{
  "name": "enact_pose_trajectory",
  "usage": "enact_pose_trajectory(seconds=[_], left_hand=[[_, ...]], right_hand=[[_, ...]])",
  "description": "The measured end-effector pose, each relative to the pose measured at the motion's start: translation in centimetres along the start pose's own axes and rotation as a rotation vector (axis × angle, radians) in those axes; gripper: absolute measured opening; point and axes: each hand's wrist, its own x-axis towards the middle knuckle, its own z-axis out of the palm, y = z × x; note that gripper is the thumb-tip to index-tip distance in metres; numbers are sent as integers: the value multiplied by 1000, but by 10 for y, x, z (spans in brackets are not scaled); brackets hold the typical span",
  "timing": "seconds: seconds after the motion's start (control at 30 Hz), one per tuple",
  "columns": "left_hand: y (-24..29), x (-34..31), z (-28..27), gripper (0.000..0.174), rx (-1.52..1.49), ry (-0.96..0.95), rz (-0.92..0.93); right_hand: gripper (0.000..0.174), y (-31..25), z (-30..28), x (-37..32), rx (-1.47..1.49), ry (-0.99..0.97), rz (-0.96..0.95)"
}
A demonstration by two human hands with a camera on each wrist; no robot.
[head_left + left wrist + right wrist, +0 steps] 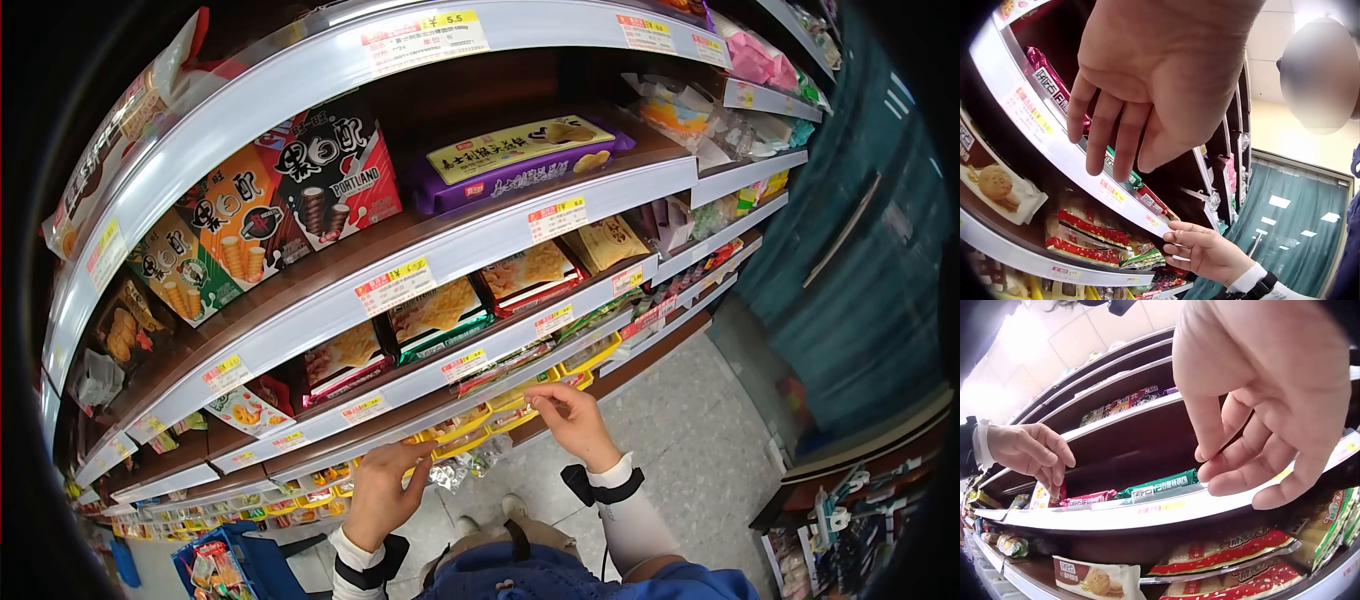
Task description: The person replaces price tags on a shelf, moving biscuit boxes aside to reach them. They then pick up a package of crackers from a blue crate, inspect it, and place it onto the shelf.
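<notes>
My left hand (385, 490) hangs in front of the lower shelves with nothing in it; in the left wrist view its fingers point down, loosely extended, over the shelf edge. My right hand (575, 425) is farther right, its thumb and fingers loosely bent and holding nothing. In the right wrist view the fingertips of this hand (1272, 419) overlap the shelf edge beside a green biscuit pack (1160, 486). A pink-red biscuit pack (345, 360) lies left of the green one, while a red pack (530, 275) and a yellowish pack (605, 240) lie to its right.
On the shelf above stand wafer roll boxes (335, 170) and a purple biscuit pack (515, 165). Yellow bins (465, 425) line a lower level. At lower left is a blue basket (240, 555) with packets; a teal curtain (860, 200) hangs at right.
</notes>
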Motion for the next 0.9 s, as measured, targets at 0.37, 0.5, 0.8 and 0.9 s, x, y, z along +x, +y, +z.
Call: enact_pose_trajectory(seconds=[0.37,0.5,0.8,0.9], left_hand=[[4,-33,-15,20,22,-41,32],[-7,-65,-29,22,23,-52,-14],[-39,-178,-80,24,58,70,-101],[-52,-220,-92,24,35,96,-147]], right_hand=[[14,-22,20,-31,-56,-20,2],[15,-30,49,-48,-17,-58,35],[16,-45,145,-105,-40,-245,26],[17,-47,175,-129,-74,-293,18]])
